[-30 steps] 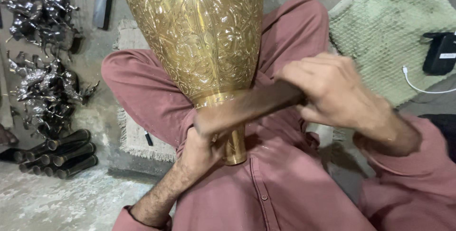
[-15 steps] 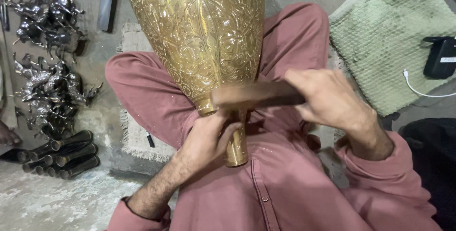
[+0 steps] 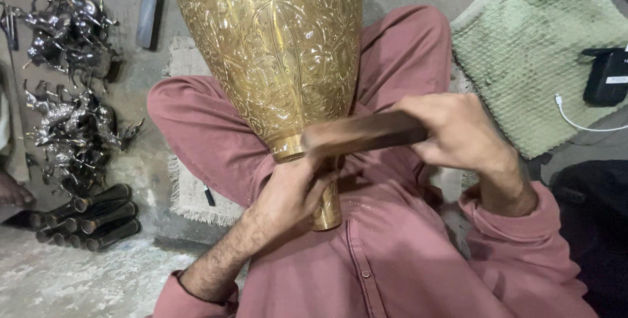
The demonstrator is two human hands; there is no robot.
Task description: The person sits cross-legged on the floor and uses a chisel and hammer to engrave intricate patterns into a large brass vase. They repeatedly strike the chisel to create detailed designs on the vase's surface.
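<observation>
Both our hands work the engraved brass vase lying across our lap — left hand fingers clenched round its narrow neck, right hand fingers grasping a dark wooden block against it.

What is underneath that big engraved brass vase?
Under the brass vase lie the person's crossed legs in pink trousers and a fringed mat. Its narrow neck is partly covered by the left hand and a wooden block.
</observation>
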